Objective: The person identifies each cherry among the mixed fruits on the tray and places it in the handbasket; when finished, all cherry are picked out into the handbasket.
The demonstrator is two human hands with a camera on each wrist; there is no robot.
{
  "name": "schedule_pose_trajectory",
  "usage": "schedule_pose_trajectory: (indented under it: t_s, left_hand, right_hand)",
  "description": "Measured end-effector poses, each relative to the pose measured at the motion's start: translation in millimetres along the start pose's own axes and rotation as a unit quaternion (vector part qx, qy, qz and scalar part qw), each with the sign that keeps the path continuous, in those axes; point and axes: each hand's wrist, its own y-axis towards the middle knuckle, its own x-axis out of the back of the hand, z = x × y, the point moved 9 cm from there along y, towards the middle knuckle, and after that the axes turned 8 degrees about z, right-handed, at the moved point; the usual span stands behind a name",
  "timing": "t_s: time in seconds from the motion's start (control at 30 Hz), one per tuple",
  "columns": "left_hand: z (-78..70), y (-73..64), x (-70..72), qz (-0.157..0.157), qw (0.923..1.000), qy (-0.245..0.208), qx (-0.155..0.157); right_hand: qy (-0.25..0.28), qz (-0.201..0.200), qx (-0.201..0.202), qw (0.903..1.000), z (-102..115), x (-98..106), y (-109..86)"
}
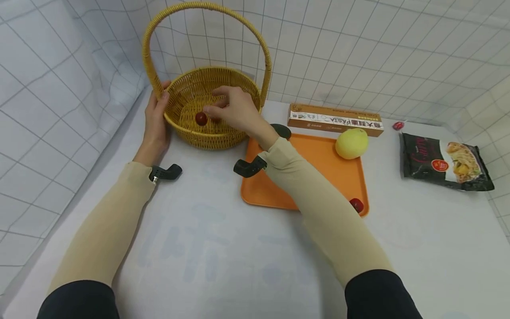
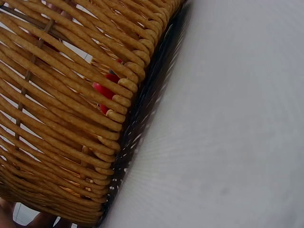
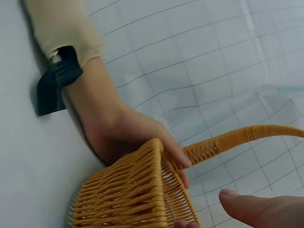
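Observation:
A yellow wicker basket with a tall arched handle stands at the back left. My left hand grips its left rim at the handle's foot, thumb on the near side; the right wrist view shows these fingers over the rim. A small dark red tomato is in the basket, just beyond my right hand's fingertips. That hand hovers over the basket with its thumb and fingers apart and nothing visible between them. In the left wrist view, something red shows through the weave.
Right of the basket lies an orange tray with a yellow lemon-like fruit, a red tomato and a dark oval thing, partly hidden. Behind are a pasta box and a small red item. A black food packet lies far right.

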Motion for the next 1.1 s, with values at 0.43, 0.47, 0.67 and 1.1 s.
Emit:
schedule_pose_trajectory:
  t_s: [0.43,0.47,0.67,1.1]
  left_hand:
    - [-1.8,0.3,-2.6,0.004,0.9999,0.009,-0.004]
    - [-2.0,0.2,-2.3,0.002,1.0,0.009,-0.003]
    - [-3.7,-0.9,-0.1,-0.003,1.0,0.007,-0.006]
    - [-2.2,-1.0,-0.3,0.0,0.9999,0.016,-0.003]
  right_hand:
    - [-0.005,-0.055,0.087,0.9947,-2.3,23.8,-41.1]
    - [-0.01,-0.056,0.091,0.9942,-3.7,26.0,-45.2]
    - [-0.021,-0.06,0.088,0.9941,-16.0,38.5,-69.1]
    - [-0.056,-0.014,0.061,0.9965,-44.6,43.9,-118.9]
